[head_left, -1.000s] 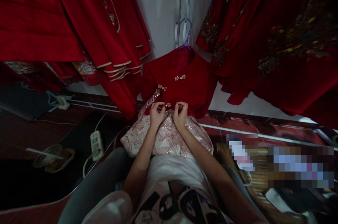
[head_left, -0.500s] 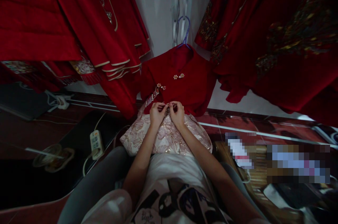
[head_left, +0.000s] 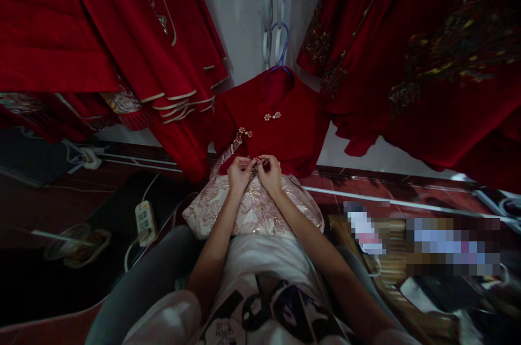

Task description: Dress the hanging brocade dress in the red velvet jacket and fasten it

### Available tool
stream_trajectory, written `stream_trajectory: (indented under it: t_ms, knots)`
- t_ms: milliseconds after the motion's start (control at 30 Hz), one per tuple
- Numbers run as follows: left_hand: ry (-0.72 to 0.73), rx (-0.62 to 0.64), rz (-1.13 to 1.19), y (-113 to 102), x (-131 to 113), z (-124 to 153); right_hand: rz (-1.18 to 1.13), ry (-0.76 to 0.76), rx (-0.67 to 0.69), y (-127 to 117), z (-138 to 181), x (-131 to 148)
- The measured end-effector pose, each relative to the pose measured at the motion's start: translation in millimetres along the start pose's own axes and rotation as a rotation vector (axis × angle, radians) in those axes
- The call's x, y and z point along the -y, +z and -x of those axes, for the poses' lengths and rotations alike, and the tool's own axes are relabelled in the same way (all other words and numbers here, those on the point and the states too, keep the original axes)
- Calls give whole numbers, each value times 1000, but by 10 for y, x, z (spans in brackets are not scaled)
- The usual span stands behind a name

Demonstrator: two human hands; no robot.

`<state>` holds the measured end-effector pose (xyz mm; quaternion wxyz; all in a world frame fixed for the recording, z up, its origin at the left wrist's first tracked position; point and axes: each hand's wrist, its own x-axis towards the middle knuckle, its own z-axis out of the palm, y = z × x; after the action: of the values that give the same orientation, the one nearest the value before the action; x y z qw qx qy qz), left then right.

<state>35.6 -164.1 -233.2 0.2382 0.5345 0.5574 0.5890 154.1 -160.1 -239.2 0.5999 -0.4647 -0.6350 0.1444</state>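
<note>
A short red jacket (head_left: 285, 136) hangs on a purple hanger (head_left: 280, 46) in front of me, with pearl clasps (head_left: 272, 116) down its front. Below it spreads a pink patterned skirt (head_left: 252, 209). My left hand (head_left: 239, 171) and my right hand (head_left: 269, 170) meet at the jacket's lower edge. Both are closed in a pinch on the lowest pearl clasp (head_left: 255, 160), fingertips nearly touching. A beaded tassel (head_left: 230, 148) dangles just left of my left hand.
Red embroidered garments hang at the left (head_left: 122, 36) and the right (head_left: 427, 52). A white power strip (head_left: 142, 216) with its cord lies on the dark floor at left, near a glass dish (head_left: 75, 239). Blurred items lie on a wooden surface (head_left: 391, 263) at right.
My two hands have drawn closer together at the lowest clasp, from apart to nearly touching. The view has shifted slightly.
</note>
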Motion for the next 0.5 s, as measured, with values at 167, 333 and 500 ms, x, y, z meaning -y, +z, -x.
stream_trajectory:
  t_ms: [167,333,500]
  knots:
    - [-73,4,127,20,1,-24,-6,1,25,10,10,-11]
    - [-239,138,353,6,-79,-49,50,-41,70,25,40,-25]
    - [-142,208,305,-6,-166,-45,31,-41,15,38,53,-42]
